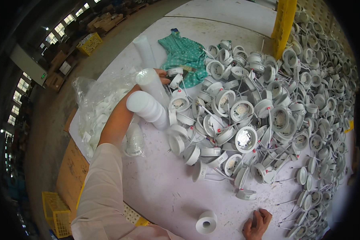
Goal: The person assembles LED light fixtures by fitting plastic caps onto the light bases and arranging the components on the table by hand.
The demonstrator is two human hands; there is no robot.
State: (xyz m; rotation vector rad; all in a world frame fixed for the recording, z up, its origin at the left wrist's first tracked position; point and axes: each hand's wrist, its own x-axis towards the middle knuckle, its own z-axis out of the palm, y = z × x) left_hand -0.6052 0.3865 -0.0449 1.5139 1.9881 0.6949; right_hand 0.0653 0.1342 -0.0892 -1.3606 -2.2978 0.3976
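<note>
My left hand (163, 76) reaches across the table behind the upright stacks of white round discs (148, 106). Only some fingers show past the stack, close to a white ring-shaped lamp housing (175, 72); the stack hides the rest, so its grip cannot be made out. My right hand (258, 225) rests at the table's near edge, fingers loosely bent, thumb apart, nothing visible in it. Left of it stands a white roll with a hollow core (207, 222). A big heap of white lamp housings (244, 108) with wires and small round boards spreads over the middle and right.
A clear plastic bag (104, 100) of white parts lies at the table's left edge. A green dotted cloth (184, 54) sits behind the heap. At the back rises a yellow post (284, 30). Yellow crates (56, 214) stand below on the left.
</note>
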